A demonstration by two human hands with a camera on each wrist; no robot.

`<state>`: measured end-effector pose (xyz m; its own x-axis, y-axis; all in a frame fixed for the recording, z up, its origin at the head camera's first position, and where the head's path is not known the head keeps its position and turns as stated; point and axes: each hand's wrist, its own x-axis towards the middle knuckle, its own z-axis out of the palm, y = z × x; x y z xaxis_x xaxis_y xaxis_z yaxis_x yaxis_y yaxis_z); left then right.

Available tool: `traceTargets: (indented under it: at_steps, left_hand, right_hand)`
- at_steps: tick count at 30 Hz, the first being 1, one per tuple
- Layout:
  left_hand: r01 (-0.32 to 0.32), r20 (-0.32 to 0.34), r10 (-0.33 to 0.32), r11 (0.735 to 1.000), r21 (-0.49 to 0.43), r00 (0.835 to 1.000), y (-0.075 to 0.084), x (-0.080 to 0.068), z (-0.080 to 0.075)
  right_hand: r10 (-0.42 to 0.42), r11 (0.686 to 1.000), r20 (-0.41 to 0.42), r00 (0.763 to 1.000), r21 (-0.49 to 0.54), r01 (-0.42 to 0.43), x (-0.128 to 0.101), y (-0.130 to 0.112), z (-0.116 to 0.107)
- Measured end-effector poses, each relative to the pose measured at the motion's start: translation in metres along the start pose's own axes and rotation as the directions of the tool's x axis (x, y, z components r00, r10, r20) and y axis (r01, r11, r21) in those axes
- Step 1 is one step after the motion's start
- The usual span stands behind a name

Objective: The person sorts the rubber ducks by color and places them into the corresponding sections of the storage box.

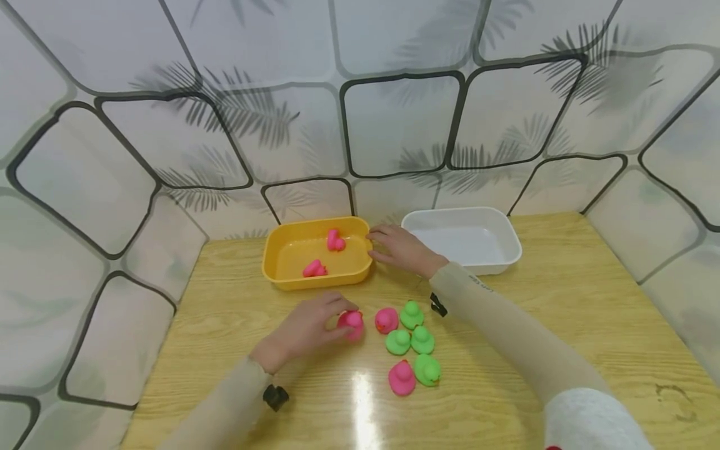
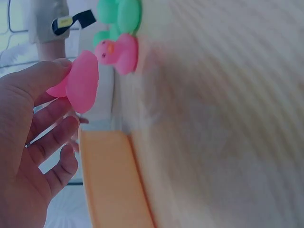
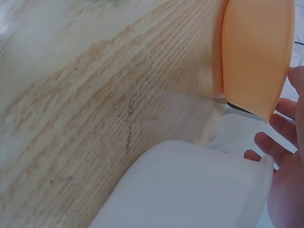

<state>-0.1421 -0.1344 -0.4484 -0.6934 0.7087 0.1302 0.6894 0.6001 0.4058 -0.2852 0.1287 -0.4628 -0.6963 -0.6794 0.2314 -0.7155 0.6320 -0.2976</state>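
Note:
My left hand (image 1: 309,326) pinches a pink rubber duck (image 2: 83,83) between thumb and fingers, over the table just in front of the yellow tray (image 1: 292,283). In the left wrist view the duck's flat base faces the camera. Two pink ducks (image 1: 315,269) lie tipped over inside the tray. At the tray's right end is my right hand (image 1: 407,251), its fairly straight fingertips right at the rim. To the right of the held duck stand several green rubber ducks (image 1: 422,340) and two more pink ducks (image 1: 402,378).
A white tray (image 1: 509,240) stands at the back right, partly behind my right hand and forearm. The wooden table (image 1: 562,300) ends at a patterned cloth wall (image 1: 402,125) that wraps round the back and sides. Light glares off the wood near the front.

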Motion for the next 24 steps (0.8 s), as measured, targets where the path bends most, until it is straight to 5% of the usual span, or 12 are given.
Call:
traceTargets:
  at_steps: [15,24]
  left_hand:
    - [-0.023,-0.174,0.033,0.998,0.057,0.984,-0.033,0.011,-0.032]
    - [0.076,-0.148,-0.073,0.997,0.015,0.986,-0.052,0.015,-0.050]
  right_hand:
    - [0.007,1.000,0.011,1.000,-0.010,-0.007,0.002,-0.002,-0.004]
    - [-0.015,1.000,-0.013,1.000,-0.008,0.015,-0.001,-0.002,-0.002]
